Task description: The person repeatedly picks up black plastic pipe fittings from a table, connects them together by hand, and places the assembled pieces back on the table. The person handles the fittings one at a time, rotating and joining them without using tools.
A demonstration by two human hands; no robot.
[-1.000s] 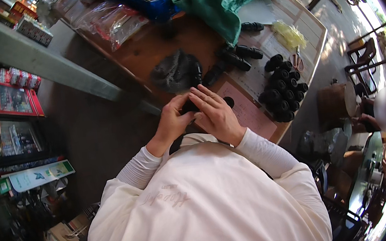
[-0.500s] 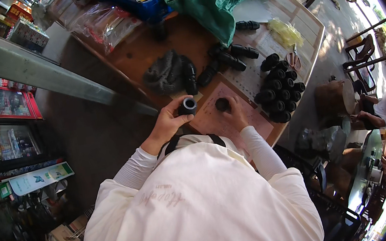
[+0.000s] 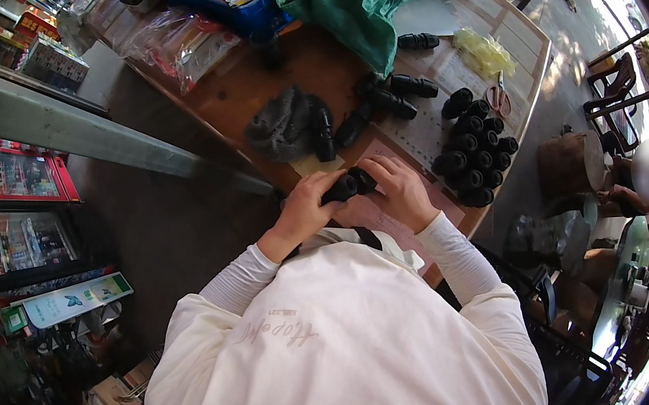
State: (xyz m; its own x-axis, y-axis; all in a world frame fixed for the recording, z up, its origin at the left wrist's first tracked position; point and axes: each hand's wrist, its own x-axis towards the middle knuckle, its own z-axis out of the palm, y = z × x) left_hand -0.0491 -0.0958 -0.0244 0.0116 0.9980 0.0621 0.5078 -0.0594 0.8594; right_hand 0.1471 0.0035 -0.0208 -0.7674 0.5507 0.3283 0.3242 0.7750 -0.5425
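Close to my body, at the table's near edge, my left hand (image 3: 308, 211) is wrapped round a black plastic pipe fitting (image 3: 339, 191). Against its right end, my right hand (image 3: 403, 190) grips a black ring-shaped nut (image 3: 363, 180); the two parts appear to meet, though fingers partly cover the contact. Under my hands lies a pinkish sheet (image 3: 389, 225). Just beyond, another black fitting (image 3: 322, 133) rests against a crumpled dark grey cloth (image 3: 278, 126). Several assembled fittings (image 3: 389, 104) lie loosely beyond the sheet.
Several black fittings (image 3: 468, 142) stand grouped at the right edge, beside scissors (image 3: 498, 98) and a yellow plastic bag (image 3: 483, 52). Farther back are a green sack (image 3: 353, 14), a blue crate (image 3: 251, 15) and clear plastic packaging (image 3: 181, 49). A metal post (image 3: 110, 132) runs along the left.
My hands have come together: the left moved right and turned the fitting sideways, while the right brought the nut up from above the sheet to the fitting's end.
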